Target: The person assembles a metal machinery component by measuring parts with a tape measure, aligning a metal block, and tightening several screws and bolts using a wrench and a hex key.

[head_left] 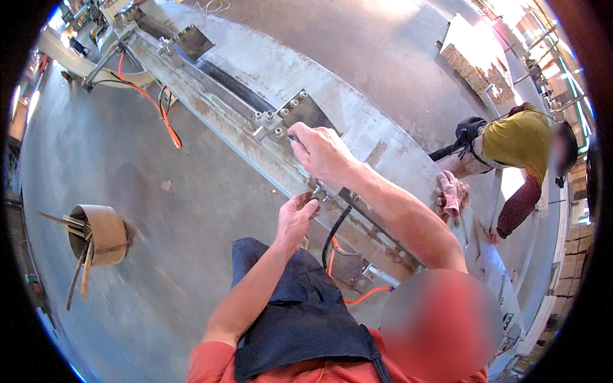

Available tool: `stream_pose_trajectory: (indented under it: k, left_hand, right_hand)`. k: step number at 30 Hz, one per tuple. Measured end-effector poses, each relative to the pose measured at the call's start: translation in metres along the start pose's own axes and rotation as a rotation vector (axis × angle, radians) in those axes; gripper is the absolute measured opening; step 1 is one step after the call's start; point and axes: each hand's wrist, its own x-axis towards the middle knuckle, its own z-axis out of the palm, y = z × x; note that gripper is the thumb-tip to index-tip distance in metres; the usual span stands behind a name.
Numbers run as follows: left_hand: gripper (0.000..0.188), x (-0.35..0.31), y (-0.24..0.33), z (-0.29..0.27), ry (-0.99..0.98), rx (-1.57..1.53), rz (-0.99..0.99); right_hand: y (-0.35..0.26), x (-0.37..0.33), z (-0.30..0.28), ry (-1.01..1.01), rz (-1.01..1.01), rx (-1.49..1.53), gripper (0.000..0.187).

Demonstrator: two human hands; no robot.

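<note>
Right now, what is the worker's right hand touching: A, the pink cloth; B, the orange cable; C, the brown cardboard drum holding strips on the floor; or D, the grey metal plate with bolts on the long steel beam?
D: the right hand rests its fingers at the edge of the grey metal plate with bolts on the long steel beam, far from the other three.

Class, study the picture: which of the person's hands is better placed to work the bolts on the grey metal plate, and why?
Probably the right hand: it already rests at the edge of the bolted plate, beside its bolts. The left hand sits lower, at a fitting on the rail.
</note>
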Motion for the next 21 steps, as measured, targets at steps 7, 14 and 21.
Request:
stream_pose_trajectory:
  k: [7, 14, 21]
  left_hand:
    - [0.027, 0.024, -0.017, -0.006, -0.073, -0.235, -0.119]
    - [0.025, 0.033, -0.019, -0.007, -0.135, -0.285, -0.15]
    - [0.025, 0.03, -0.021, -0.008, -0.096, -0.285, -0.127]
  right_hand:
    - [0.011, 0.04, 0.035, -0.332, 0.115, -0.157, 0.017]
    - [0.022, 0.056, 0.075, -0.569, 0.072, -0.331, 0.016]
    - [-0.005, 0.037, 0.058, -0.513, 0.04, -0.258, 0.014]
